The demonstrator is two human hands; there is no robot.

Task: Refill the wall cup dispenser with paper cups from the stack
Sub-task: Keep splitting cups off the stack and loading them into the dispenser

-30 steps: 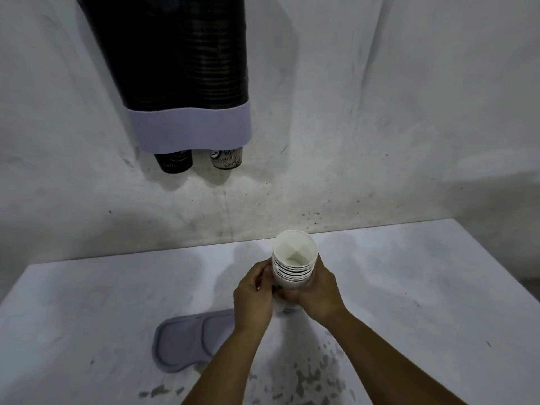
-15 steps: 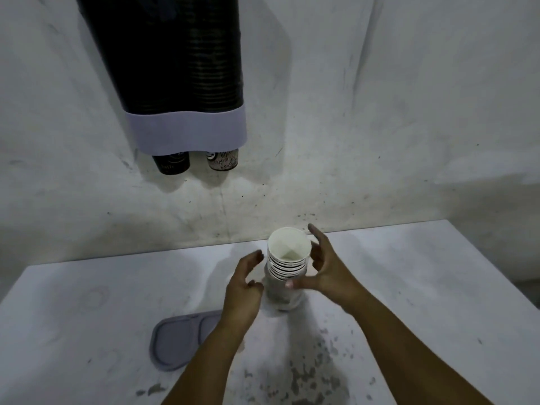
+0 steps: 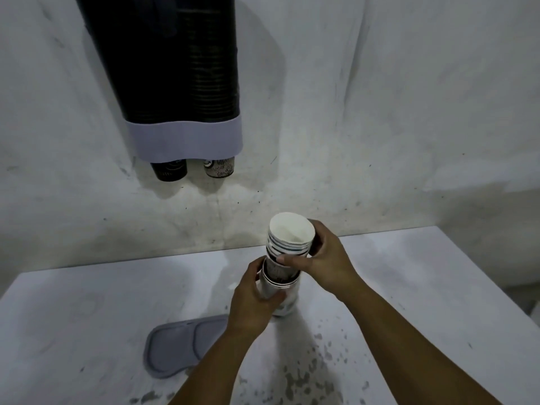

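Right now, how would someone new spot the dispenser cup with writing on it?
Find the tall black wall dispenser with its pale lilac bottom band. Two cup bottoms poke out beneath it. The pale scribbled paper cup is the right one; its neighbour, the plain black cup, sits left.

The stack of paper cups (image 3: 282,267) is white inside at the open top, with thin dark rim lines ringed down its upper part and dark print on pale paper lower down. Far on the wall, the dispenser (image 3: 172,74) is black and finely ribbed, ending in a plain pale lavender-grey band. Two cups poke out beneath it: the left one (image 3: 168,170) black with faint pale marks, the right one (image 3: 219,168) whitish with dark scribbled lettering. Near left lies a flat grey lid (image 3: 178,344). The table (image 3: 87,317) is white, speckled with grey blotches near right. The wall (image 3: 380,112) is smudged off-white.
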